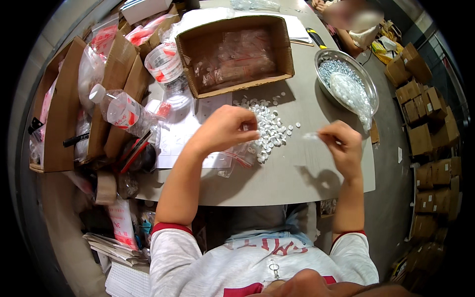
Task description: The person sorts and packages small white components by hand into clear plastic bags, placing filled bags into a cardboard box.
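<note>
A loose pile of small white round caps lies on the table in front of me. My left hand reaches in at its left side, fingers curled and tips among the caps; what they hold, if anything, is hidden. To the right of the pile, my right hand is raised a little over the table, thumb and fingers pinched on a small clear piece that looks like plastic. Beneath my left wrist lie clear zip bags with red strips, partly covered by the hand.
Beyond the pile stands an open cardboard box of clear bags. A metal bowl at right holds screws and a filled clear bag. At left are a plastic bottle, tape rolls and cartons. Another person's arm shows far right.
</note>
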Action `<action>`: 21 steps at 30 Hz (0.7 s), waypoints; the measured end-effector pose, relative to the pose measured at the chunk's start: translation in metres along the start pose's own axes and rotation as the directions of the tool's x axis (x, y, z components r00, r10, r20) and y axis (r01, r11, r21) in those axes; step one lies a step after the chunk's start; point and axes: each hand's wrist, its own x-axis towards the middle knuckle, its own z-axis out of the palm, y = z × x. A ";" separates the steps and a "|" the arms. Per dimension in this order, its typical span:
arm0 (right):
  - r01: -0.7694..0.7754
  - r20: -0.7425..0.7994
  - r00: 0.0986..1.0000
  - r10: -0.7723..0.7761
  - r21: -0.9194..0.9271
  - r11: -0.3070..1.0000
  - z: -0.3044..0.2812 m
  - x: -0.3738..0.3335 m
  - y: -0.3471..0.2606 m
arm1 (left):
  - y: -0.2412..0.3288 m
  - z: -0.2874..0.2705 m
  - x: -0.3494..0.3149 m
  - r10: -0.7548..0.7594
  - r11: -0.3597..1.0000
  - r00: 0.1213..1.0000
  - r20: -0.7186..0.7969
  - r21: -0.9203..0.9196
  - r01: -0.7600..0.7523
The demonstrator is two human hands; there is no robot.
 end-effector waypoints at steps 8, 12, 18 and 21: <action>-0.466 -0.609 0.657 0.444 0.135 0.874 -0.108 -0.132 0.064 | -0.014 -0.006 -0.018 -0.215 0.848 0.947 0.240 0.526 0.059; -0.639 -0.625 0.471 0.622 0.245 0.729 -0.130 -0.189 0.128 | -0.010 -0.001 -0.011 -0.323 0.789 0.908 0.269 0.606 0.101; -0.678 -0.562 0.269 0.782 0.467 0.568 -0.106 -0.252 0.236 | -0.009 0.000 -0.008 -0.347 0.787 0.898 0.270 0.605 0.123; -0.771 -0.535 0.230 0.813 0.409 0.488 -0.089 -0.271 0.276 | -0.008 -0.001 -0.007 -0.344 0.796 0.898 0.276 0.593 0.122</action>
